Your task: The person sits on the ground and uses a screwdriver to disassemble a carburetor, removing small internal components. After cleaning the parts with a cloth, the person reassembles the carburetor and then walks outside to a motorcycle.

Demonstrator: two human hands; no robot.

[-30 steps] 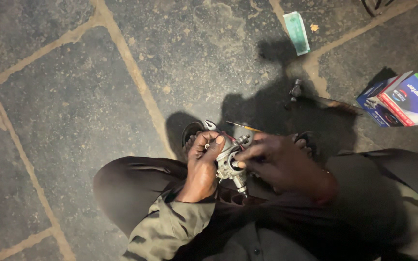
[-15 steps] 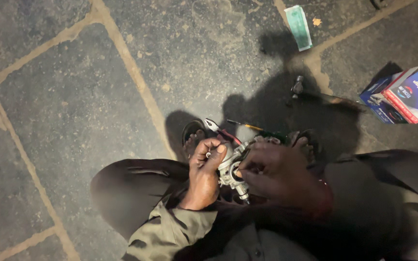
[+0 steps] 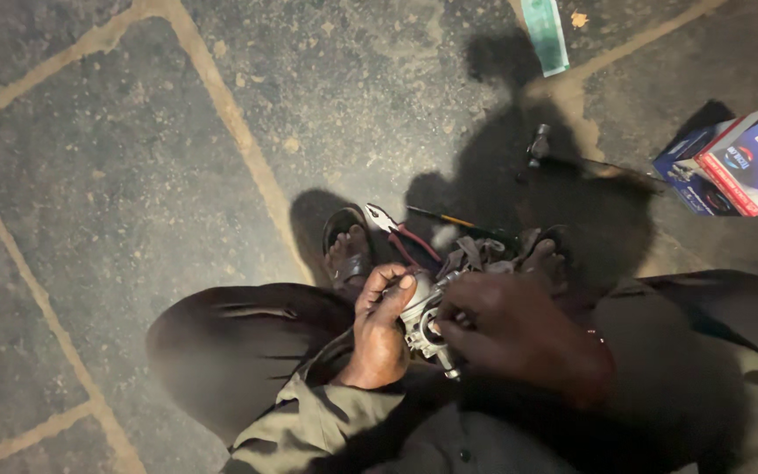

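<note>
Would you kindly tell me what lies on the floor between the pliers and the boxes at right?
In the head view, a screwdriver and rag lie between the pliers and boxes.

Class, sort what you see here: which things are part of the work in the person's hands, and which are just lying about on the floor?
In hand:
small grey metal engine part
left hand
right hand

Lying about:
red-handled pliers
thin yellow-handled screwdriver
blue and red cardboard box
green paper strip

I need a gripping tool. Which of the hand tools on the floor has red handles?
The pliers beside the sandalled foot; the screwdriver next to them is a thin dark shaft with a yellowish section.
</note>
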